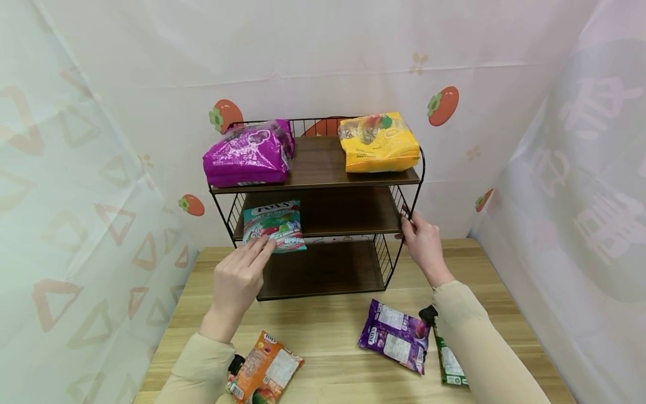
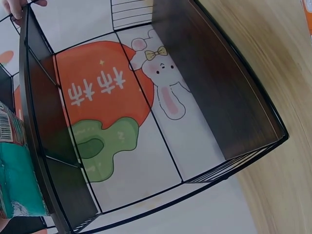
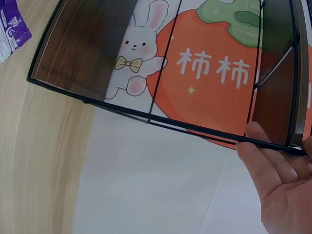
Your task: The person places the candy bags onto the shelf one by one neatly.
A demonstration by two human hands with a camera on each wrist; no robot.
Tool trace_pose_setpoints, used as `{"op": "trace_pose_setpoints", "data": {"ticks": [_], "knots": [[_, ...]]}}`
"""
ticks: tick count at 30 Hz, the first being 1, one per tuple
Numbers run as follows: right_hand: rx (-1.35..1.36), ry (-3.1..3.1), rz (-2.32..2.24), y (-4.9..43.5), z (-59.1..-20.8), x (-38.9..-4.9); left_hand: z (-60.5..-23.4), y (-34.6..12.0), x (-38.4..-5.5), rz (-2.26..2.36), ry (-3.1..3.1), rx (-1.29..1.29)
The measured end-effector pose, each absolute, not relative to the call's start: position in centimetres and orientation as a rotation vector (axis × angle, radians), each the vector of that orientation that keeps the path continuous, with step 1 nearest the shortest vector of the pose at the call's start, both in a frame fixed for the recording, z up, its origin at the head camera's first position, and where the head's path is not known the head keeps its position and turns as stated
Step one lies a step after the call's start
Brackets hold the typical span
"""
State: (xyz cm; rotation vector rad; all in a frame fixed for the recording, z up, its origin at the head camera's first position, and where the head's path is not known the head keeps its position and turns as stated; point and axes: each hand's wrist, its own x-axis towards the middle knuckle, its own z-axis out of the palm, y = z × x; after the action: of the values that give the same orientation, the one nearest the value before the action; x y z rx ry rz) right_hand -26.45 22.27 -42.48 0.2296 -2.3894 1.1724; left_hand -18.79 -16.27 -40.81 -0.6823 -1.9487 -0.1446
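A teal candy bag (image 1: 274,221) labelled Mint Blossom lies at the left front of the middle shelf, its lower edge overhanging the front. My left hand (image 1: 241,275) touches the bag's lower edge with its fingers extended; the thumb is hidden. In the left wrist view, the teal bag (image 2: 19,170) shows at the left edge beside the board. On the right side, my right hand (image 1: 423,238) grips the black wire frame of the three-tier shelf rack (image 1: 343,210) near the middle shelf. Fingers of the right hand (image 3: 280,178) reach behind that frame in the right wrist view.
On the top shelf stand a magenta bag (image 1: 247,157) at left and a yellow bag (image 1: 381,146) at right. An orange bag (image 1: 267,370), a purple bag (image 1: 396,336) and a partly hidden green bag (image 1: 451,362) lie on the wooden table (image 1: 333,342). Patterned sheets enclose the sides and back.
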Motion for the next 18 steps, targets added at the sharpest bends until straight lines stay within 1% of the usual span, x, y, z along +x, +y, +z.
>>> {"op": "trace_pose_setpoints", "data": {"ticks": [18], "knots": [[0.228,-2.379,1.163,22.3,-42.6,-26.6,-40.3,-16.8,-19.9,-0.157,-1.972,-0.621]]}}
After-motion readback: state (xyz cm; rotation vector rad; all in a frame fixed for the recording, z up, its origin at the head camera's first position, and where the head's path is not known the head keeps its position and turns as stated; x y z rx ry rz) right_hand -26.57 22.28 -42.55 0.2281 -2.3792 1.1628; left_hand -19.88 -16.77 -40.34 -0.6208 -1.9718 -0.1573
